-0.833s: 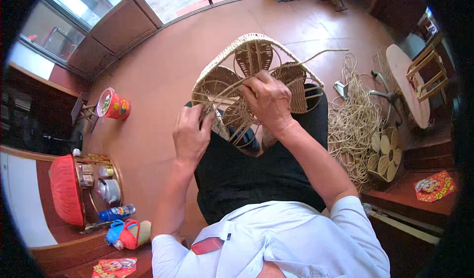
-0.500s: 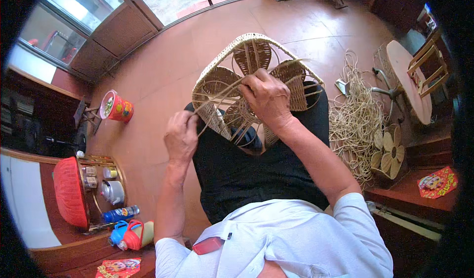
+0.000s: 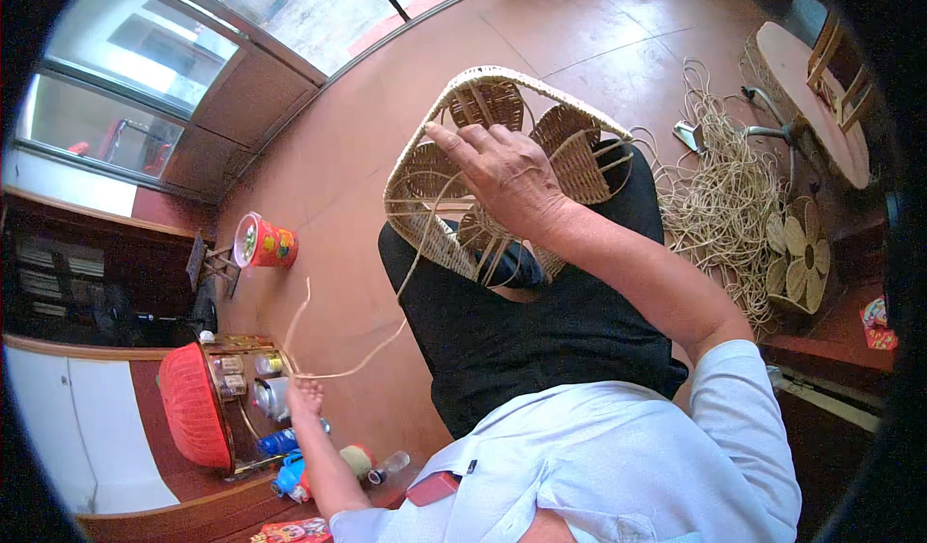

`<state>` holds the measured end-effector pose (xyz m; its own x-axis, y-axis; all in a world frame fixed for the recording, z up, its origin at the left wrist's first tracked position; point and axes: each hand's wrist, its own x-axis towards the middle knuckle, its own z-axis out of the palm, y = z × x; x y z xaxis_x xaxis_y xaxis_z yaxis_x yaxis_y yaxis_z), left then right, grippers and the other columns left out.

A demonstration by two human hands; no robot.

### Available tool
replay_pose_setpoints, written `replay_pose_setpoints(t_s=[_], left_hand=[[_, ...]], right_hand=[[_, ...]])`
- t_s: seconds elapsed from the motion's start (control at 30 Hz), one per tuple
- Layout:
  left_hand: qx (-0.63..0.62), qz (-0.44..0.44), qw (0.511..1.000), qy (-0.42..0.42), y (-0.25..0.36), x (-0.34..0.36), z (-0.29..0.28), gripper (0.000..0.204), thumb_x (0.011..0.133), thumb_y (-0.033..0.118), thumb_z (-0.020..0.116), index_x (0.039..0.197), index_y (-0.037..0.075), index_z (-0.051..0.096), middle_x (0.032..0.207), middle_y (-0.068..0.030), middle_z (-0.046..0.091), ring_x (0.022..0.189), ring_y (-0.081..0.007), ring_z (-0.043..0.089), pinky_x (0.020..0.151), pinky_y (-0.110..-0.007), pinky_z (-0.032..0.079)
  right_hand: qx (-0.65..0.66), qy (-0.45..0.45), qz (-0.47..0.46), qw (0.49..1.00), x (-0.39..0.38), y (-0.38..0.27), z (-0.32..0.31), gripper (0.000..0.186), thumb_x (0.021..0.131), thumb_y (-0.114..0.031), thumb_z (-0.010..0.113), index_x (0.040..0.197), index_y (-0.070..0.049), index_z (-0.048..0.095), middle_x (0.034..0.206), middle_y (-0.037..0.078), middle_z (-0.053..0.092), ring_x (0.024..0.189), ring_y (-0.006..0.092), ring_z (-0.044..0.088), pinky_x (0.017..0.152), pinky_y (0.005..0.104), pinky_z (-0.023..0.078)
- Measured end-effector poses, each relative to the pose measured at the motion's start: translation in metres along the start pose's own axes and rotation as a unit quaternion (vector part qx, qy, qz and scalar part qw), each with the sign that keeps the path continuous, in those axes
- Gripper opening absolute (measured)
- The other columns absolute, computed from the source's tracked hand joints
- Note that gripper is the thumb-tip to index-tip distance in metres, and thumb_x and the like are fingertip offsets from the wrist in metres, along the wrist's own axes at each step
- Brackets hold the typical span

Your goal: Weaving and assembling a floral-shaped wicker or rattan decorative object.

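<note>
A woven basket (image 3: pixel 415 229) with a pale braided rim and brown petal-shaped panels rests on my lap, tilted so that its inside shows. Over its inside lies my right hand (image 3: pixel 512 178), fingers stretched toward the left rim and thumb hidden. A strand of tan cord (image 3: pixel 372 352) runs from the basket's left side, dips past my knee and reaches my left hand (image 3: pixel 305 396). That hand is out low on the left, closed round the cord, whose loose end stands up above it.
A heap of loose cord (image 3: pixel 724 205) lies on the floor at right, beside a flower-shaped woven piece (image 3: pixel 801 258) and a round-topped table (image 3: pixel 811 99). At left stand a red bucket (image 3: pixel 266 241) and a red mesh cover (image 3: pixel 191 403) near a kettle and bottles.
My left hand has swung from the basket's edge far out to the lower left, drawing the cord with it. My right hand's fingers have straightened over the basket. The whole view has turned somewhat.
</note>
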<state>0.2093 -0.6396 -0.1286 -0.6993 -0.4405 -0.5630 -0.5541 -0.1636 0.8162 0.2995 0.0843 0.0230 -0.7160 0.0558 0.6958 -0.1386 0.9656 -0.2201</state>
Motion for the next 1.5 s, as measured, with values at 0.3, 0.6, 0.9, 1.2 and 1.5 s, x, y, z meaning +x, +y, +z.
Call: replay_pose_setpoints(t_s=[0.3, 0.6, 0.9, 1.2, 1.5], left_hand=[[0.01, -0.071, 0.98, -0.186, -0.11, -0.088, 0.139, 0.037, 0.112, 0.043, 0.063, 0.129, 0.01, 0.068, 0.103, -0.0069, 0.075, 0.084, -0.0186, 0.068, 0.082, -0.038, 0.06], [0.074, 0.057, 0.959, -0.269, -0.061, -0.161, 0.212, 0.029, 0.109, 0.029, 0.071, 0.129, 0.008, 0.071, 0.099, -0.0048, 0.076, 0.079, -0.0121, 0.069, 0.075, -0.032, 0.06], [0.222, 0.335, 0.87, -0.286, -0.025, -0.269, 0.301, 0.02, 0.111, 0.018, 0.067, 0.121, 0.003, 0.074, 0.097, -0.0046, 0.076, 0.081, -0.0098, 0.068, 0.074, -0.027, 0.055], [0.24, 0.64, 0.677, -0.274, -0.006, -0.373, 0.416, 0.019, 0.1, 0.003, 0.072, 0.119, 0.004, 0.075, 0.11, -0.0172, 0.074, 0.103, -0.0319, 0.075, 0.091, -0.041, 0.059], [0.232, 0.789, 0.521, -0.229, -0.001, -0.368, 0.481, 0.033, 0.087, -0.003, 0.071, 0.119, 0.005, 0.073, 0.117, -0.0141, 0.072, 0.111, -0.0353, 0.069, 0.097, -0.047, 0.059]], right_hand=[[0.017, -0.01, -0.011, 1.0, 0.014, -0.006, 0.016, 0.081, 0.09, -0.001, 0.07, 0.167, -0.013, 0.046, 0.09, 0.009, 0.069, 0.086, 0.0279, 0.071, 0.076, 0.0413, 0.06], [0.015, -0.009, 0.007, 1.0, 0.016, -0.01, 0.023, 0.085, 0.086, -0.019, 0.082, 0.163, -0.013, 0.048, 0.098, 0.012, 0.068, 0.086, 0.0283, 0.073, 0.077, 0.0401, 0.061], [0.07, -0.045, 0.056, 0.995, 0.007, -0.007, 0.007, 0.084, 0.096, 0.002, 0.064, 0.172, -0.019, 0.035, 0.101, 0.016, 0.066, 0.086, 0.0341, 0.073, 0.072, 0.0459, 0.063], [0.54, -0.002, 0.25, 0.804, -0.007, 0.007, -0.01, 0.04, 0.111, -0.014, 0.065, 0.15, -0.006, 0.06, 0.095, -0.005, 0.06, 0.081, 0.0066, 0.053, 0.07, 0.0237, 0.047], [0.541, -0.056, 0.307, 0.781, -0.036, 0.048, -0.06, 0.032, 0.113, -0.013, 0.061, 0.143, -0.001, 0.059, 0.094, -0.002, 0.06, 0.077, 0.0039, 0.053, 0.067, 0.0208, 0.044]])
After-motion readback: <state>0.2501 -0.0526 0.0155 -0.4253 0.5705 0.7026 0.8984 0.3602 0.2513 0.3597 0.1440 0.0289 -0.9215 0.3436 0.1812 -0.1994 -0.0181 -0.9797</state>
